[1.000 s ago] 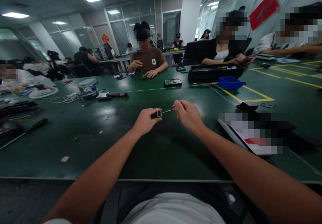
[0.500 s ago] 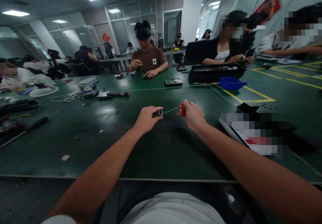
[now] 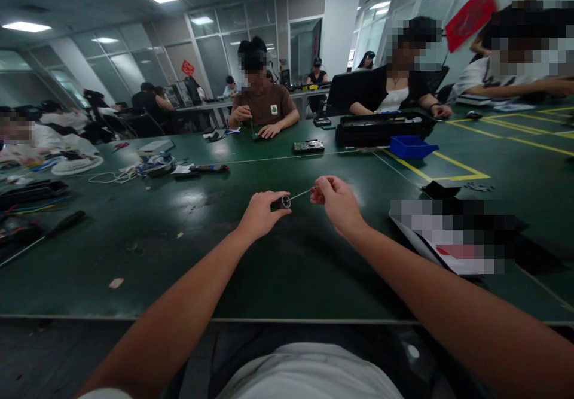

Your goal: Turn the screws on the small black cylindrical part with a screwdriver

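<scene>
1. So our left hand (image 3: 262,215) has a small dark tube (image 3: 286,202) pinched between thumb and fingers, above the middle of the table (image 3: 291,279). Its round mouth faces right and a bit toward us.
2. Our right hand (image 3: 337,203) is closed around the reddish handle end of what looks like a thin screwdriver (image 3: 300,195). Fingers together, pretty much a pinch grip.
3. The bit that matters: the tube sits left of our right hand and slightly nearer us. The screwdriver's long axis runs from the right fingers, down and left, to that mouth. The left hand is obviously the nearer one, since it's gripping the tube.
4. Can't tell whether the tip is inside the tube or just at the rim, it's too tiny from up here.
5. Versus half a second ago: our right hand has come in closer, so less shaft shows between fingers and tube. Left hand's barely budged.
6. Farther back, the blue tray (image 3: 410,148) and hard drive (image 3: 308,146) haven't moved on the table.
</scene>
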Demonstrator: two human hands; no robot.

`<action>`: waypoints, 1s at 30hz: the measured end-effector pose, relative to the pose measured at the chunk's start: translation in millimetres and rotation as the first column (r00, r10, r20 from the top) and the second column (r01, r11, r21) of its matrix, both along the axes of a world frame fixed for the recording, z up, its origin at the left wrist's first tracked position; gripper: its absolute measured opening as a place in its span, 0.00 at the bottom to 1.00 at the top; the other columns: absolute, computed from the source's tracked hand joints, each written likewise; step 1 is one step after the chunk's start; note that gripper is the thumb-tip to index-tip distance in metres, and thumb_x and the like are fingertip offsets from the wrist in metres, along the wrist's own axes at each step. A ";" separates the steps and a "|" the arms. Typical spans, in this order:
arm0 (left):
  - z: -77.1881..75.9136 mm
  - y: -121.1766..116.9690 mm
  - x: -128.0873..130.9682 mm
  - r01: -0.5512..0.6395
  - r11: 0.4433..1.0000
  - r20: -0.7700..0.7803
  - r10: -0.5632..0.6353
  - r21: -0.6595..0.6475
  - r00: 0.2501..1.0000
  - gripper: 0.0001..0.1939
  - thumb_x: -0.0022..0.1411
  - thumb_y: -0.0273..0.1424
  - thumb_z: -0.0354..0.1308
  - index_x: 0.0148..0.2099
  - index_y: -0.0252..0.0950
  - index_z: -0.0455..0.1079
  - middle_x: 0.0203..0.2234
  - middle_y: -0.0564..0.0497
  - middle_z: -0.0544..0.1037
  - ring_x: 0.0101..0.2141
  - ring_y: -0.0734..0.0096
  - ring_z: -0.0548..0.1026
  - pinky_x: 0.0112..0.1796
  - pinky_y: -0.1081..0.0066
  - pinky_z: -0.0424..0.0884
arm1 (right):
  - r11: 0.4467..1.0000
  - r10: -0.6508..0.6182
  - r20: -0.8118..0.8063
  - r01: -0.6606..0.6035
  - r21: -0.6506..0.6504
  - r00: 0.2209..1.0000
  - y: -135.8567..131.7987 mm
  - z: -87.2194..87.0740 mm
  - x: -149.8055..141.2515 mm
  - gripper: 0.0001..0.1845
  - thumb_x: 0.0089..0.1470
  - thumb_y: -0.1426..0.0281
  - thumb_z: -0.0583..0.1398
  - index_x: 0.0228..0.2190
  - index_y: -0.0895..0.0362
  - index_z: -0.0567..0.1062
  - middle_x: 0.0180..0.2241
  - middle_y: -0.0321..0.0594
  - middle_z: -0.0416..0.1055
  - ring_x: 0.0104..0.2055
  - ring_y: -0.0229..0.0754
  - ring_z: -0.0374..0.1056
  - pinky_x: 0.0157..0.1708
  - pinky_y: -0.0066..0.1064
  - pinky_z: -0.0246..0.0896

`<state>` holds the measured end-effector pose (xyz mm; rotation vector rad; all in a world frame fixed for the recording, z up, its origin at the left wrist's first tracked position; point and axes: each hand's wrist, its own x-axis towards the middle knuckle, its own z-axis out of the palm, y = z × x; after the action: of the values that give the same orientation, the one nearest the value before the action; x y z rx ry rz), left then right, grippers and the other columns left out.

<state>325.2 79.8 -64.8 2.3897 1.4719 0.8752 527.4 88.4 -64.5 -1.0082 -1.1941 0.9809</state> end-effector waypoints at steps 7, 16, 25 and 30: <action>-0.9 -2.0 -0.5 -0.018 1.000 0.014 0.018 -0.022 1.000 0.22 0.59 0.35 0.66 0.56 0.42 0.74 0.44 0.47 0.80 0.44 0.59 0.75 0.48 0.60 0.68 | 0.996 -0.045 0.300 0.018 0.090 0.953 -12.2 14.2 3.7 0.19 0.57 0.52 0.59 0.28 0.56 0.73 0.22 0.37 0.72 0.25 0.39 0.68 0.29 0.34 0.62; -5.2 0.0 -2.0 0.009 1.000 0.008 -0.009 -0.016 1.000 0.22 0.60 0.34 0.66 0.56 0.41 0.74 0.45 0.48 0.80 0.45 0.60 0.75 0.47 0.61 0.68 | 0.981 -0.030 0.440 -0.058 0.184 0.897 -13.6 12.5 7.5 0.09 0.60 0.64 0.54 0.31 0.53 0.71 0.25 0.35 0.71 0.29 0.41 0.68 0.31 0.33 0.59; -4.5 -1.0 -2.3 0.017 1.000 0.003 -0.017 -0.004 1.000 0.21 0.60 0.34 0.66 0.56 0.41 0.74 0.45 0.48 0.80 0.45 0.60 0.75 0.47 0.61 0.68 | 0.972 -0.133 0.558 -0.001 0.233 0.819 -18.4 15.7 5.3 0.15 0.64 0.63 0.50 0.45 0.52 0.72 0.30 0.39 0.75 0.31 0.45 0.70 0.33 0.36 0.57; -5.2 -0.1 -2.8 -0.007 1.000 0.021 0.007 -0.015 1.000 0.21 0.60 0.34 0.66 0.56 0.42 0.74 0.45 0.48 0.80 0.45 0.60 0.75 0.47 0.61 0.69 | 0.981 -0.081 0.501 -0.020 0.193 0.862 -15.9 10.6 6.9 0.15 0.65 0.59 0.49 0.40 0.51 0.71 0.30 0.38 0.73 0.31 0.45 0.69 0.32 0.36 0.58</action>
<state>322.5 79.6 -70.0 2.3589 1.4746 0.8859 534.3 72.5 -53.9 -1.1633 -1.6675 0.5660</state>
